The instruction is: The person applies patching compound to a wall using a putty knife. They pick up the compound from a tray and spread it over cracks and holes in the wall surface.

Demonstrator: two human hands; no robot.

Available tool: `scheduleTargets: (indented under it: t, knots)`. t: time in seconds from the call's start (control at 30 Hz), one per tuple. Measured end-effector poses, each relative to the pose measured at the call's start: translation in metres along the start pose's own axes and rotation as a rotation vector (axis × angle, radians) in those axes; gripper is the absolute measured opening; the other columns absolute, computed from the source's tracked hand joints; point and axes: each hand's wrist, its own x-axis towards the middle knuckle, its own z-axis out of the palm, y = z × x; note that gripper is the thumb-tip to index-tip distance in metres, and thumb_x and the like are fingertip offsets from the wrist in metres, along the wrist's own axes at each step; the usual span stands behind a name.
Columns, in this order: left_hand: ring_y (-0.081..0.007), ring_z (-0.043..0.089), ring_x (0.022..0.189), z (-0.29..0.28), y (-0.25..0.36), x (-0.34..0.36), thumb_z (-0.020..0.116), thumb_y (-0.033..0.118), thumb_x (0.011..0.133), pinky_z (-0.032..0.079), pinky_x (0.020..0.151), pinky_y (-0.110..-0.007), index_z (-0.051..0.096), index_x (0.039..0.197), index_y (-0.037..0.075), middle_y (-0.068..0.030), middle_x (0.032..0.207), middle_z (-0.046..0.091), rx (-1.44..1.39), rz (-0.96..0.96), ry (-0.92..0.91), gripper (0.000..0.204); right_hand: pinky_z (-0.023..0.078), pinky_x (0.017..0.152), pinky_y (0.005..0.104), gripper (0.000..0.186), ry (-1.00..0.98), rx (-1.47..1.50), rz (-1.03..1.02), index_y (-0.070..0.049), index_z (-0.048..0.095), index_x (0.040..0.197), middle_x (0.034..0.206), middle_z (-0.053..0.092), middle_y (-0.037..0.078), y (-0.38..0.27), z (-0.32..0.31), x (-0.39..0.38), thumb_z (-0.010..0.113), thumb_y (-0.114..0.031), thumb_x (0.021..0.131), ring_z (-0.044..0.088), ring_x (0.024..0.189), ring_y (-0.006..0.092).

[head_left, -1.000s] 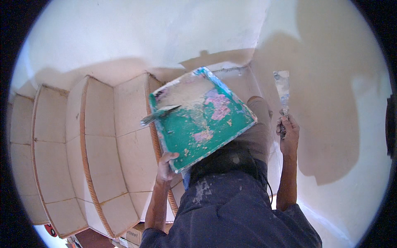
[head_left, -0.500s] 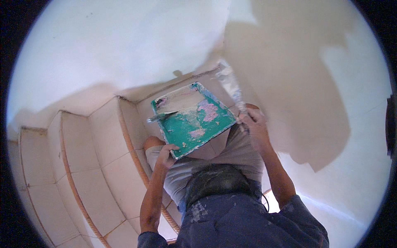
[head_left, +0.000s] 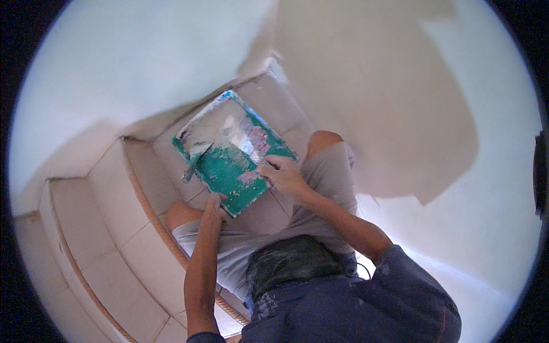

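Note:
My left hand [head_left: 216, 204] grips the near left corner of a green rectangular tray [head_left: 223, 171], which is smeared with whitish and pink filler. In my right hand [head_left: 284, 176] is a putty knife [head_left: 247, 144], its pale blade lying over the tray toward the whitish paste [head_left: 214, 123] at the far end. My fingers are closed round its handle. A second putty knife [head_left: 198, 153] rests on the tray's left rim, its blade inward and its coated handle sticking out past the edge.
Tiled stairs [head_left: 108, 240] with brown rope-like edging [head_left: 150, 214] descend on the left. A pale wall [head_left: 143, 57] rises ahead, meeting another wall [head_left: 389, 114] on the right in a corner. My bent knees [head_left: 326, 137] flank the tray.
My right hand has brought the putty knife from the wall corner left and down over the tray. The view has shifted, and the tray appears further left and turned somewhat.

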Motion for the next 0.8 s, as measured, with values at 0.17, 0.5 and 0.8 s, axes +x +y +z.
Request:
scheduleTargets:
  t: [0.17, 0.5, 0.8]
  knots:
    - [-0.0273, 0.051, 0.086, -0.023, 0.01, 0.037, 0.053, 0.009, 0.071, 0.047, 0.077, -0.046, 0.045, 0.09, 0.003, -0.0113, 0.088, 0.047, -0.027, 0.04, -0.101, 0.021, 0.038, 0.048, 0.0214, 0.02, 0.066, 0.029, -0.053, 0.001, 0.061, 0.093, 0.064, 0.052, -0.002, 0.006, 0.047, 0.018, 0.054, -0.016, 0.084, 0.047, 0.055, 0.0051]
    - [-0.0273, 0.056, 0.097, -0.147, 0.092, -0.023, 0.052, 0.01, 0.084, 0.047, 0.082, -0.037, 0.047, 0.115, -0.005, -0.0152, 0.11, 0.049, 0.471, 1.238, 0.18, 0.035, 0.039, 0.047, 0.0226, 0.019, 0.093, 0.174, -0.112, 0.0, 0.06, 0.085, 0.063, 0.052, -0.001, -0.006, 0.063, 0.052, 0.054, -0.019, 0.083, 0.048, 0.053, 0.0061]
    - [-0.0355, 0.034, 0.124, -0.21, 0.032, -0.046, 0.031, 0.047, 0.091, 0.021, 0.105, -0.044, 0.044, 0.126, 0.002, -0.0216, 0.128, 0.042, 1.011, 1.284, 0.779, 0.058, 0.043, 0.051, 0.0214, 0.02, 0.096, 0.261, 0.001, -0.003, 0.058, 0.092, 0.084, 0.06, 0.003, -0.029, 0.065, 0.046, 0.053, -0.022, 0.088, 0.052, 0.06, 0.0106]
